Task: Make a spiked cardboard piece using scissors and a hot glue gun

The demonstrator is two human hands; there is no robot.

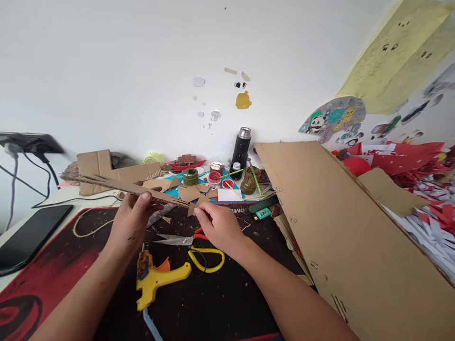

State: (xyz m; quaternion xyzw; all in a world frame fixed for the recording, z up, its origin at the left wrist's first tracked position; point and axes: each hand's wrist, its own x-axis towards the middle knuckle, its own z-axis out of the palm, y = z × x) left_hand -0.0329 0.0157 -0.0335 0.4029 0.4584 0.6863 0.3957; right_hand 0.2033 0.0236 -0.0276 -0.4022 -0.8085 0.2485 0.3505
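Passage to the right is blocked by the leaning cardboard sheet [341,227]; open mat [227,303] is left below the scissors [192,241] and glue gun [158,279].

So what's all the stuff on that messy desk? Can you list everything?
cardboard strip: 1, brown, held up in both hands
scissors: 1, yellow and red handles, on mat under the hands
glue gun: 1, yellow, on mat near left arm
desk mat: 1, black and red, covers desk
phone: 1, black, far left
string: 1, beige, on mat left
flask: 1, black, by wall
paint pots: several, green and red, middle back
big cardboard sheet: 1, brown, right
red paper scraps: many, far right
left hand: grips strip
right hand: pinches strip's end
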